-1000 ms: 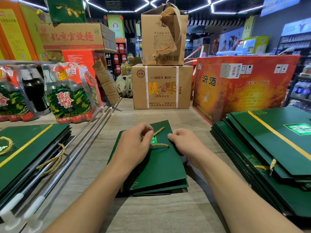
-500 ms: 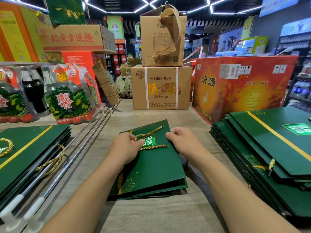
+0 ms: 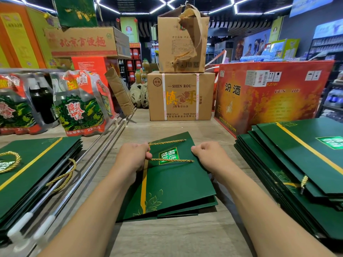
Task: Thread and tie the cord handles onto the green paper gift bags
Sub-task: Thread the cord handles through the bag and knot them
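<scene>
Gold cord (image 3: 170, 160) crosses the centre gift bag (image 3: 176, 182), left hand (image 3: 132, 156) pinching it, right hand (image 3: 211, 156) gripping the bag's edge; the stack left of it (image 3: 37, 173) looks corded, the stack right of it (image 3: 297, 164) seemingly awaits.

two brown cartons (image 3: 181, 97) stacked at the bench's (image 3: 167, 238) far end, red carton (image 3: 269, 101) right, shrink-wrapped bottle packs (image 3: 79, 108) left.

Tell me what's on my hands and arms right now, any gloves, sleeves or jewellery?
The left hand and right hand are bare, no gloves. Neither wrist shows a watch or band. Both forearms are uncovered down to the frame edge, no sleeve in view.
</scene>
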Motion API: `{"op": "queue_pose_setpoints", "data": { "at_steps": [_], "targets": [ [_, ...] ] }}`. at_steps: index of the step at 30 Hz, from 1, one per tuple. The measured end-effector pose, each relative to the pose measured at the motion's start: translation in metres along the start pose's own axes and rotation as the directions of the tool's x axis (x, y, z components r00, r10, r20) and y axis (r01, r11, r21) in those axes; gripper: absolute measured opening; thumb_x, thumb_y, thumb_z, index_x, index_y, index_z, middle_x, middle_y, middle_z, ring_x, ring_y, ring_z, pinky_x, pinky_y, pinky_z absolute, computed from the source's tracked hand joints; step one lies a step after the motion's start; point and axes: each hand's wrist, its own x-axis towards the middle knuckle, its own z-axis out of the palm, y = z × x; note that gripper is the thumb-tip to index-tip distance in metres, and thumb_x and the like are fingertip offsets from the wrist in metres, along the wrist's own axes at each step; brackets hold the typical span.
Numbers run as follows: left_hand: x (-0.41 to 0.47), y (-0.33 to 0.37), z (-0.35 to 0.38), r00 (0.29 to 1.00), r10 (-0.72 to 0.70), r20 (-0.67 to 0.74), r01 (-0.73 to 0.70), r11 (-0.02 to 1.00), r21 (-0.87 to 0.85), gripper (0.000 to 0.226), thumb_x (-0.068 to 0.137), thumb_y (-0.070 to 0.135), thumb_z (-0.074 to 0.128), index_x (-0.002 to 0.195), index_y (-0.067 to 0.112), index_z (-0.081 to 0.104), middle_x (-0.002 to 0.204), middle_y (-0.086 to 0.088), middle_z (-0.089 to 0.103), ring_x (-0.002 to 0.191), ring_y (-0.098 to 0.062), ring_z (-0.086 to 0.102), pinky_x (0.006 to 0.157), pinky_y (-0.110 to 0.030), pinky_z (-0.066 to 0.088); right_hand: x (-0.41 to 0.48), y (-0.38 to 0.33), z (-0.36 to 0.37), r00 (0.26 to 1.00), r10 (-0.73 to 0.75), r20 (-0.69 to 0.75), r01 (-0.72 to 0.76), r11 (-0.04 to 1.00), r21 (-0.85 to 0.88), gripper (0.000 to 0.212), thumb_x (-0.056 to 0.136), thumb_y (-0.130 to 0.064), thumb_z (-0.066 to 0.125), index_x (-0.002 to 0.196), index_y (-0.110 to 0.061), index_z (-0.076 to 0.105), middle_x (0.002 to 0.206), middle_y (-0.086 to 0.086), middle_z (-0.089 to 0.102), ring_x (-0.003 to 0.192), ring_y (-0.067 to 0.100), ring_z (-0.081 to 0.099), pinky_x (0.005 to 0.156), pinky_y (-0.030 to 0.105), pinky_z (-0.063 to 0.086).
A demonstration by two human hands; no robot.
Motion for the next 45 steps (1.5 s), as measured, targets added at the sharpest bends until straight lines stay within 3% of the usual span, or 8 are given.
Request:
{"op": "queue_pose_setpoints", "data": {
  "at_steps": [6,10,18,26,29,32,38,45],
  "targets": [
    [0.014,-0.02,-0.003,0.972,0.189,0.138,-0.234,0.751,0.617,0.016,0.093,0.04,0.064,0.082,0.028,0.067,0.088,0.004,0.071,0.093,-0.023,0.067,0.087,-0.042,0.056,-0.004,0.0,-0.005,0.997,-0.029,-0.065,0.007,0.951,-0.309,0.038,0.102,-0.024,0.056,0.065,-0.014,0.047,0.064,0.003,0.046,0.063,0.022,0.043,0.058,0.032,0.033],
    [0.009,-0.024,0.0,0.971,0.128,0.202,-0.238,0.431,0.87,0.056,0.097,0.064,0.042,0.141,0.03,0.049,0.148,-0.004,0.048,0.14,-0.031,0.038,0.113,-0.049,0.033,-0.016,-0.004,0.003,0.993,-0.112,-0.037,0.074,0.839,-0.54,0.035,0.105,-0.03,0.048,0.134,-0.012,0.056,0.125,0.009,0.056,0.121,0.026,0.048,0.1,0.04,0.043],
    [0.003,-0.041,0.009,0.943,-0.033,0.331,-0.301,0.344,0.89,0.072,0.1,0.067,0.004,0.162,0.03,-0.001,0.169,-0.002,-0.012,0.155,-0.027,-0.015,0.124,-0.053,-0.007,-0.015,0.006,0.035,0.934,0.017,0.356,0.267,0.628,-0.731,0.068,0.108,-0.054,0.016,0.164,-0.019,0.001,0.171,0.007,-0.01,0.157,0.029,-0.013,0.128,0.047,-0.003],
    [0.0,-0.046,0.01,0.954,0.055,0.296,-0.295,0.375,0.879,0.072,0.1,0.066,0.007,0.162,0.03,0.009,0.17,-0.001,-0.001,0.156,-0.026,-0.006,0.125,-0.051,-0.004,-0.013,0.007,0.039,0.936,0.036,0.35,0.266,0.577,-0.772,0.067,0.108,-0.053,0.014,0.164,-0.02,0.0,0.171,0.006,-0.011,0.158,0.028,-0.012,0.128,0.045,-0.003],
    [-0.007,-0.044,0.007,0.94,0.22,0.261,-0.337,0.468,0.817,0.07,0.098,0.067,0.013,0.143,0.028,0.05,0.15,-0.003,0.049,0.144,-0.03,0.036,0.118,-0.049,0.027,-0.02,0.008,0.035,0.963,-0.069,0.26,0.225,0.739,-0.635,0.067,0.108,-0.053,0.023,0.165,-0.019,0.012,0.172,0.006,0.005,0.159,0.025,0.003,0.129,0.042,0.008],
    [-0.014,-0.039,-0.003,0.92,0.341,0.194,-0.363,0.55,0.752,0.057,0.096,0.067,0.026,0.107,0.024,0.061,0.102,0.006,0.064,0.102,-0.022,0.058,0.091,-0.044,0.048,-0.023,0.003,0.016,0.992,-0.128,-0.005,0.113,0.887,-0.447,0.054,0.106,-0.047,0.041,0.149,-0.015,0.043,0.151,0.007,0.049,0.138,0.028,0.042,0.114,0.044,0.039],
    [-0.017,-0.038,0.001,0.94,0.203,0.275,-0.333,0.367,0.868,0.074,0.097,0.071,0.024,0.151,0.023,0.041,0.155,-0.002,0.04,0.142,-0.024,0.032,0.117,-0.045,0.025,-0.023,0.003,-0.01,0.997,0.078,-0.002,-0.072,0.899,-0.431,0.034,0.101,-0.034,0.054,0.088,-0.008,0.07,0.086,0.009,0.071,0.078,0.025,0.063,0.071,0.032,0.047],
    [-0.024,-0.027,0.002,0.923,0.241,0.301,-0.383,0.496,0.779,0.077,0.094,0.074,0.026,0.154,0.026,0.034,0.155,0.002,0.04,0.142,-0.022,0.033,0.116,-0.046,0.025,-0.031,-0.015,-0.026,0.965,0.211,0.154,-0.221,0.974,0.054,0.021,0.096,-0.021,0.069,0.081,-0.008,0.061,0.068,0.008,0.07,0.051,0.016,0.065,0.047,0.021,0.05]
  ]
}}
